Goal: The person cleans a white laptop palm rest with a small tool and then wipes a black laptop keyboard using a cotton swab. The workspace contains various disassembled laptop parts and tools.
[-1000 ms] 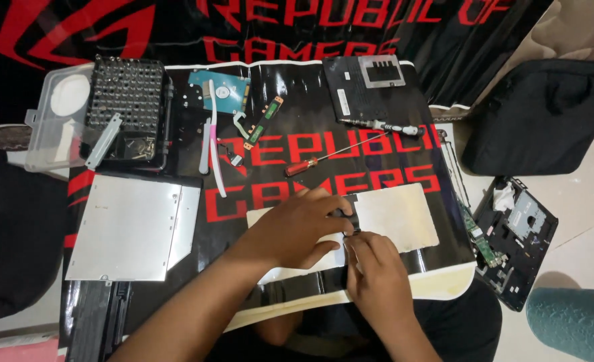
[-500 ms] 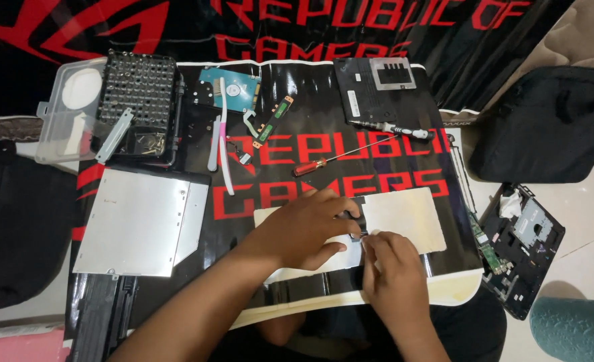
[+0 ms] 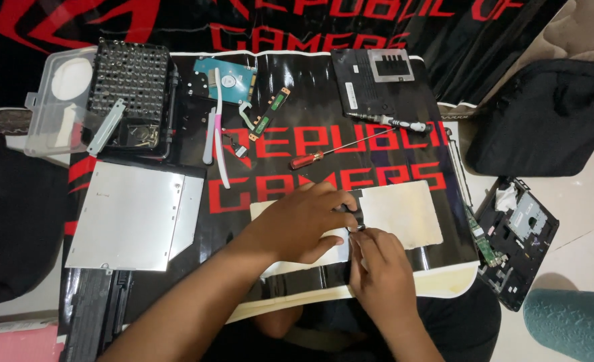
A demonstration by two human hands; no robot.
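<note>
Pinching small black part point(image 3: 354, 216), both hands point(image 3: 340, 245)

Pale tiled floor point(image 3: 588, 248); black-and-red banner point(image 3: 484, 40) behind.

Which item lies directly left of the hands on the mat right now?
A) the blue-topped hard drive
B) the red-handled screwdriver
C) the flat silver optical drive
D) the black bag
C: the flat silver optical drive lies on the mat left of the left hand, while the red-handled screwdriver and the blue-topped hard drive lie farther up the mat.
</note>
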